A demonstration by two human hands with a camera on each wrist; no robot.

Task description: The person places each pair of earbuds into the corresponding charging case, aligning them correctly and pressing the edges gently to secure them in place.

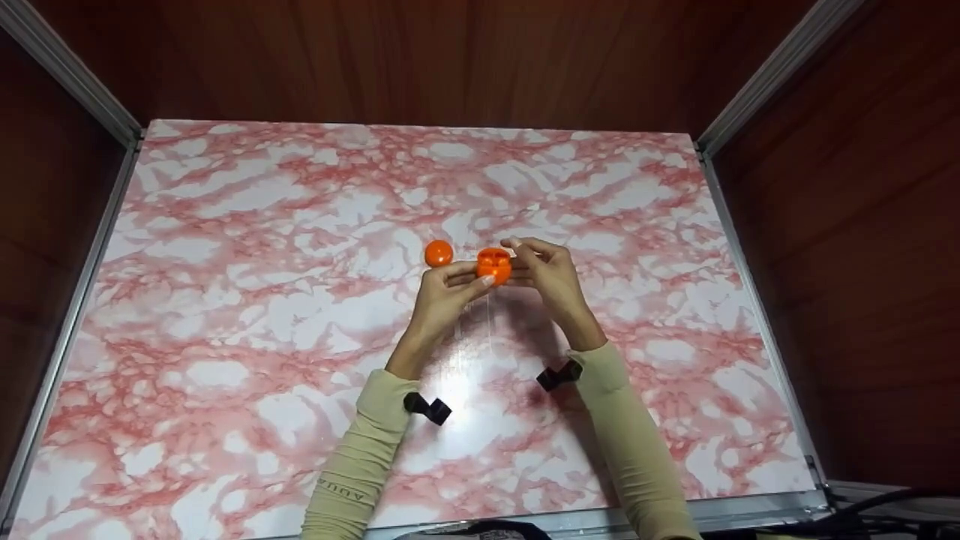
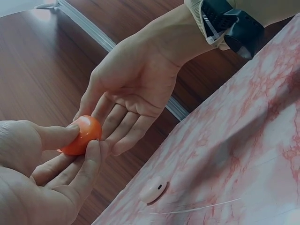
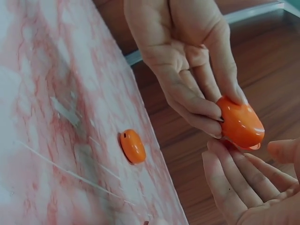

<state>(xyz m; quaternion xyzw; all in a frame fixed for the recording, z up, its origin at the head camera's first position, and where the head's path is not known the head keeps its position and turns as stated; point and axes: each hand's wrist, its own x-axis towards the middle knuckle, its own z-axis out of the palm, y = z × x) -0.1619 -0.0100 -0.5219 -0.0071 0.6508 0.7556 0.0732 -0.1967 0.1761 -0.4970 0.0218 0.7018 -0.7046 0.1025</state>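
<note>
My left hand (image 1: 442, 298) holds an orange earbud charging case (image 1: 493, 271) above the table, thumb on its front and fingers at the side and behind. Its lid stands raised, and hollows show inside in the head view. My right hand (image 1: 553, 277) is at the case's right side. Its fingers (image 3: 243, 176) reach out nearly straight by the case's edge, and the thumb (image 3: 282, 151) stays apart from the case in the right wrist view. Whether those fingertips touch the case is hard to tell. A second rounded orange case (image 1: 439, 253) lies closed on the table, left of the held one.
The table (image 1: 247, 322) has a red and white marbled top. Dark wood panels (image 1: 375, 60) with metal edge strips (image 1: 780, 67) enclose it at the back and sides. Black cables (image 1: 885, 501) lie at the lower right. Clear strips (image 3: 65, 110) mark the tabletop near the second case.
</note>
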